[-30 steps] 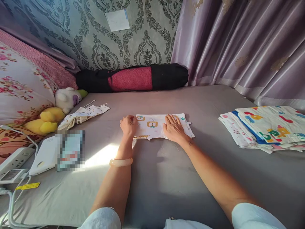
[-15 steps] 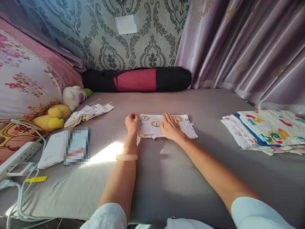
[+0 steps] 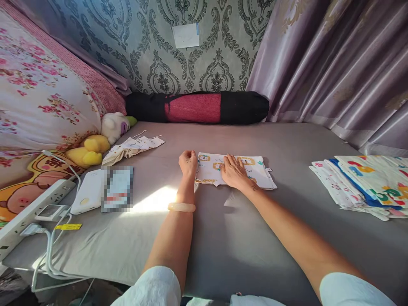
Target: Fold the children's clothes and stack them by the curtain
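Note:
A white folded cloth [image 3: 208,170] with orange and green cartoon prints lies flat on the grey sheet in front of me. Its right end shows layered edges and a small white tag. My right hand [image 3: 235,171] rests palm down on the middle of this cloth, fingers stretched out. Close against the cloth's left edge is my left hand [image 3: 188,163], its fingers curled closed; whether they grip the edge is hidden. A pale bangle [image 3: 181,207] circles my left forearm.
To the right sits a stack of folded printed cloths [image 3: 366,187]. A drawstring pouch [image 3: 134,148], plush toys [image 3: 92,151], a white power bank [image 3: 89,191], a blurred packet [image 3: 117,189] and a power strip [image 3: 47,204] with cables are left. A black-red rolled bag [image 3: 194,107] lies along the wall.
The view has turned slightly left, so everything sits further right in the picture. My right hand is a little further left on the cloth. My left hand stays closed beside its left edge.

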`<state>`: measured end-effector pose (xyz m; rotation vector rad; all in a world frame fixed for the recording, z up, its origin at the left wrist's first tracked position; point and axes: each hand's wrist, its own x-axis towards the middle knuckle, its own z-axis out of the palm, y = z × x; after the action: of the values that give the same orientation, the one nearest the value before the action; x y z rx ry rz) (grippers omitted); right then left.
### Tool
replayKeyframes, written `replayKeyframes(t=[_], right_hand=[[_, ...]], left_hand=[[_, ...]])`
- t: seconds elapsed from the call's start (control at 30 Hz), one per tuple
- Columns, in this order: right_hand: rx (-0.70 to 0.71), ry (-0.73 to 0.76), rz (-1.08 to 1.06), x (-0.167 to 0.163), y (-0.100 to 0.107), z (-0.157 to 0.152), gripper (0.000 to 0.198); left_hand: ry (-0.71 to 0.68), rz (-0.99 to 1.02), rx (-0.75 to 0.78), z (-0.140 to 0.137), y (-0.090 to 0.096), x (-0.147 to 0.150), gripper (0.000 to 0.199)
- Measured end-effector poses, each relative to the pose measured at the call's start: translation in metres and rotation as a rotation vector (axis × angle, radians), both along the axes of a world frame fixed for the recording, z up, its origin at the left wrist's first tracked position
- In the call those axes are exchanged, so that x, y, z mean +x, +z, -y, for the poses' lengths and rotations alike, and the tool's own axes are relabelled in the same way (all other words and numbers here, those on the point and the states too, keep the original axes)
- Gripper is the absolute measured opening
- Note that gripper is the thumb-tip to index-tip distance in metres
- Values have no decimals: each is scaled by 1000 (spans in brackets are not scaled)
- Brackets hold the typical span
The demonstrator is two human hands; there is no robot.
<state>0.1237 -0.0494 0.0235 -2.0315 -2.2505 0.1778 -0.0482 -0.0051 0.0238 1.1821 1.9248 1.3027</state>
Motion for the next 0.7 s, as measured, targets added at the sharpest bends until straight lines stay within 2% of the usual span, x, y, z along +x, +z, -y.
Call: replayKeyframes(t=[0.17,0.37,0.57,0.7], right_hand=[[29,63,-19,-23,-2,-2,61],[61,68,13,-25,-9,-2,60],[19,75,-22,-34,-2,-5,60],[56,101,-60,-52,-3,-8,60]], left_hand=[[0,-3,17,0,-1,0,23],[-6,29,23,1,-1,-1,22],[-4,35,37,2,0,0,22],[-9,17,48,1,0,-1,22]])
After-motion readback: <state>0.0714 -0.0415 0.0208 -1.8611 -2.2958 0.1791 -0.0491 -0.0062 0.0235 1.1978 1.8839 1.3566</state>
